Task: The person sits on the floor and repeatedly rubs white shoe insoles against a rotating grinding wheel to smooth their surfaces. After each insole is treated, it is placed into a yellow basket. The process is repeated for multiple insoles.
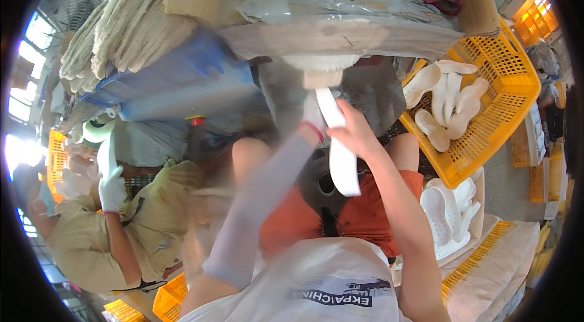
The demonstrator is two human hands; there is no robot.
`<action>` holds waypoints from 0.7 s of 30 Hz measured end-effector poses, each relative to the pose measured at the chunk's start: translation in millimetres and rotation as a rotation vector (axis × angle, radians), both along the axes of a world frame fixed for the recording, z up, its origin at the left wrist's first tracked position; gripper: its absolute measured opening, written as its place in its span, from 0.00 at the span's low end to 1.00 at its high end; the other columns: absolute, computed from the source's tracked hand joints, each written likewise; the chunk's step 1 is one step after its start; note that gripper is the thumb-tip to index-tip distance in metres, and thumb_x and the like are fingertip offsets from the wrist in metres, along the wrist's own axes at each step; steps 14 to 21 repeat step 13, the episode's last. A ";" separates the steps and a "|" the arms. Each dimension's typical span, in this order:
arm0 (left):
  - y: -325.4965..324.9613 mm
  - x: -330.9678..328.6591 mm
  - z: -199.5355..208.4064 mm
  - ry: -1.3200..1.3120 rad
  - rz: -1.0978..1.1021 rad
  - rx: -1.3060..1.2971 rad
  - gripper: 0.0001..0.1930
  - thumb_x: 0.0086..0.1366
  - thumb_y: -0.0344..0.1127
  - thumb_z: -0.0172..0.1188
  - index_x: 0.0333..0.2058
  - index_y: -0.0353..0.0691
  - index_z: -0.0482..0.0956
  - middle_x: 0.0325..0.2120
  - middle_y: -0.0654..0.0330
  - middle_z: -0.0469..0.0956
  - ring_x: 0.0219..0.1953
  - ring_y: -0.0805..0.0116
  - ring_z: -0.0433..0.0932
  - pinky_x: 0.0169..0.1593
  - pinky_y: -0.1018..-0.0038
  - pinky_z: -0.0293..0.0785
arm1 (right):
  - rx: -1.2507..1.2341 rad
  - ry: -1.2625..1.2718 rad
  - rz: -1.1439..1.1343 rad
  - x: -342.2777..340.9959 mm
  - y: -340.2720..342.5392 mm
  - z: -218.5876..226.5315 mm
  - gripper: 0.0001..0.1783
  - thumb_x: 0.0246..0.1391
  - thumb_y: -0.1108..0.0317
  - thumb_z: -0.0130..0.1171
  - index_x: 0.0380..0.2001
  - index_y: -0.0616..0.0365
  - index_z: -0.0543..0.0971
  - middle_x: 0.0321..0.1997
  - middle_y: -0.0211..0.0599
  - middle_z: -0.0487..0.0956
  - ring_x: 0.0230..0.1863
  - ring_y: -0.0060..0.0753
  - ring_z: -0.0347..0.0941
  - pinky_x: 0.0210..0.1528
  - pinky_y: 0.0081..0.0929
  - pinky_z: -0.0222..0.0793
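A long white shoe insole [342,167], seen nearly edge-on, slants in front of me. My right hand [353,131], bare, grips its right side with the fingers wrapped round it. My left hand [313,113], in a white glove with a red cuff, is closed at the left side near the upper end and partly blurred. That upper end meets or overlaps a pale block [322,79] beneath a white fuzzy buffing wheel [322,62]; whether they touch I cannot tell.
At right, a yellow crate [523,88] holds several pale insoles; white perforated ones [439,215] lie below it. A cardboard box [474,0] of gloves stands ahead. Beside a blue machine cover [176,82] at left, a co-worker's gloved hand [112,191] holds a pale insole.
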State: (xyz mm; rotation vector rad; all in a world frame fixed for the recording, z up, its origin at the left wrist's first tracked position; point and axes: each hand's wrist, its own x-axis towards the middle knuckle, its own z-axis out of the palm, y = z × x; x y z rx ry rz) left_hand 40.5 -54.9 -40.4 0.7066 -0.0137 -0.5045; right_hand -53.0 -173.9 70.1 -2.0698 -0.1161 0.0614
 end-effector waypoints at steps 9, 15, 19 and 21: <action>26.4 -118.5 117.5 -0.272 0.264 0.965 0.28 0.63 0.43 0.72 0.57 0.35 0.77 0.44 0.54 0.84 0.48 0.66 0.83 0.54 0.68 0.78 | 0.801 -0.035 -0.298 -46.3 3.0 -62.5 0.24 0.74 0.58 0.54 0.60 0.67 0.71 0.58 0.42 0.78 0.56 0.35 0.76 0.59 0.34 0.73; 35.3 -75.6 122.4 -0.496 -0.045 1.228 0.34 0.64 0.47 0.69 0.64 0.41 0.71 0.56 0.52 0.79 0.59 0.58 0.78 0.64 0.65 0.72 | 1.140 0.545 -0.246 13.1 34.6 -89.9 0.41 0.74 0.37 0.45 0.71 0.63 0.67 0.69 0.40 0.73 0.67 0.34 0.70 0.70 0.36 0.64; 35.3 -75.6 122.4 -0.496 -0.045 1.228 0.34 0.64 0.47 0.69 0.64 0.41 0.71 0.56 0.52 0.79 0.59 0.58 0.78 0.64 0.65 0.72 | 1.140 0.545 -0.246 13.1 34.6 -89.9 0.41 0.74 0.37 0.45 0.71 0.63 0.67 0.69 0.40 0.73 0.67 0.34 0.70 0.70 0.36 0.64; 35.3 -75.6 122.4 -0.496 -0.045 1.228 0.34 0.64 0.47 0.69 0.64 0.41 0.71 0.56 0.52 0.79 0.59 0.58 0.78 0.64 0.65 0.72 | 1.140 0.545 -0.246 13.1 34.6 -89.9 0.41 0.74 0.37 0.45 0.71 0.63 0.67 0.69 0.40 0.73 0.67 0.34 0.70 0.70 0.36 0.64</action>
